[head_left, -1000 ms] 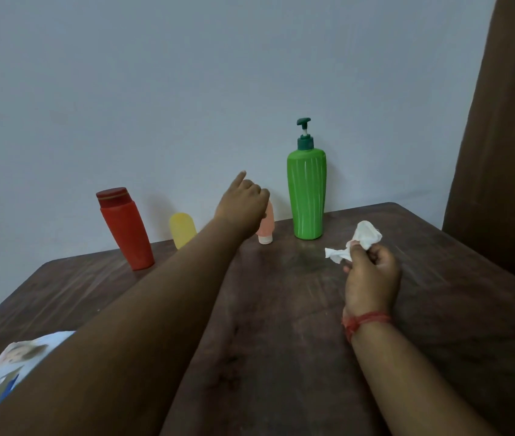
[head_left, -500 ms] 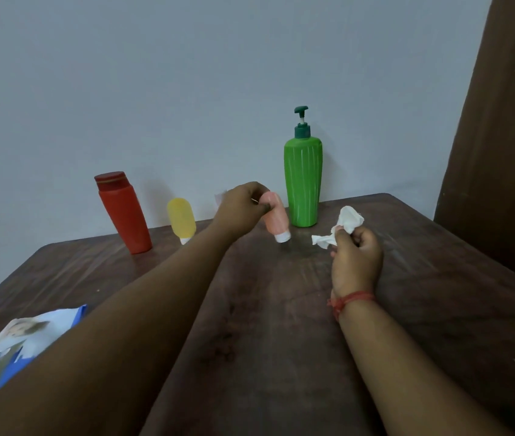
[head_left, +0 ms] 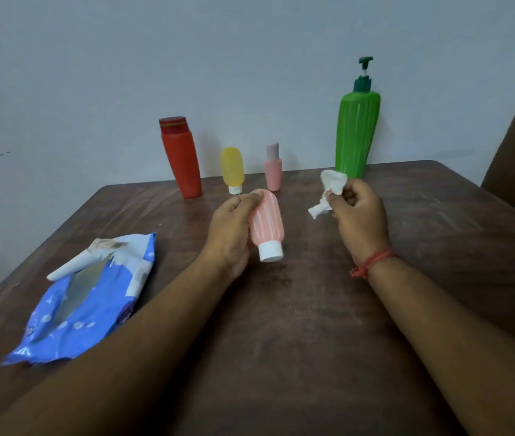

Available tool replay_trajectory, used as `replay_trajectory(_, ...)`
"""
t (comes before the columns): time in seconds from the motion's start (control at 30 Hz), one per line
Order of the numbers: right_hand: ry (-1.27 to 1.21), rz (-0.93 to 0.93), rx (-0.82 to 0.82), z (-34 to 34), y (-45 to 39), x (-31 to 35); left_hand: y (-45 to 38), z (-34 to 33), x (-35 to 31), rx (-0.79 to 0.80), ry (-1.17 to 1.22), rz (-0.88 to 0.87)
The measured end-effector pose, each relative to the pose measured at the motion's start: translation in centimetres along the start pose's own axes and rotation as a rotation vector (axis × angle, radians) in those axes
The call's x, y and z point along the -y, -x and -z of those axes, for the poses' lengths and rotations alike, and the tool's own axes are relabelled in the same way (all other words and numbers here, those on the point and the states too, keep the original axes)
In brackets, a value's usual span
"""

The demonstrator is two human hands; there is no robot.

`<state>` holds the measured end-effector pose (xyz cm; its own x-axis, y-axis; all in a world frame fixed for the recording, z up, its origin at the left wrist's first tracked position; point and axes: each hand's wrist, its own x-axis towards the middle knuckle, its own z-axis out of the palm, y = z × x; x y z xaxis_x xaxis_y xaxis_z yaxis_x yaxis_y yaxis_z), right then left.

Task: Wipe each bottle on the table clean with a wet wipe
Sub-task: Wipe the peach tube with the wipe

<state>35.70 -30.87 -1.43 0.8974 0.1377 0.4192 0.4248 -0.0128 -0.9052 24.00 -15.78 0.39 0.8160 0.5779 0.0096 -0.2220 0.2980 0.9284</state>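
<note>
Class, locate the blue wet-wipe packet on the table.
In the head view, the blue wet-wipe packet lies flat on the table's left side, just outside the left forearm.

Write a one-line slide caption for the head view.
Left hand grips a pink tube; right hand pinches a crumpled wet wipe beside it.

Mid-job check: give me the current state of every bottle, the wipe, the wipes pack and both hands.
Pink tube: lifted, cap toward the camera, gripped by left hand.
Wet wipe: crumpled, pinched in right hand.
Red bottle: standing, capped.
Yellow tube: standing on cap.
Small pink bottle: upright.
Green pump bottle: upright.
Wipes pack: flat, flap peeled open.
</note>
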Motion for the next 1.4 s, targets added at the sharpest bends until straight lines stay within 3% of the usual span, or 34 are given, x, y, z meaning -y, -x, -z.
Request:
replay_trajectory(0.17,0.105,0.111,0.220,-1.7,2.3,0.6,2.2,0.9,0.1,0.038,0.073,0.017)
replay_trajectory(0.33,0.171,0.308,0.217,-2.3,3.1,1.0,2.1,0.8,0.5,0.124,-0.042,-0.027)
replay_trajectory(0.43,0.113,0.195,0.220,-2.4,3.3,1.0,1.6,0.8,0.7,0.168,-0.072,0.019)
replay_trajectory(0.53,0.082,0.158,0.201,-2.3,3.3,1.2,1.3,0.8,0.4,0.150,0.005,0.192)
replay_trajectory(0.67,-0.129,-0.006,0.136,-2.1,2.7,1.0,0.9,1.6,-0.2,0.162,0.197,0.317)
replay_trajectory(0.77,-0.434,-0.179,0.154,-2.0,2.3,0.9,0.7,1.7,-0.2,0.168,0.262,0.328)
replay_trajectory(0.9,-0.745,-0.185,0.179,-1.5,2.0,1.6,0.8,1.6,-0.1,0.190,0.231,0.301)
replay_trajectory(0.97,-0.643,-0.117,0.154,-1.6,2.2,1.9,1.0,1.6,-0.1,0.204,0.178,0.285)
replay_trajectory(1.1,-0.159,0.127,0.118,-1.9,3.0,2.1,1.2,1.4,0.0,0.203,0.070,0.226)
replay_trajectory(1.23,-0.031,0.301,0.169,-2.0,3.9,2.7,1.4,1.2,0.1,0.198,0.104,0.240)
replay_trajectory(1.4,0.191,0.480,0.119,-2.1,4.2,3.1,1.3,1.0,0.3,0.280,0.126,0.233)
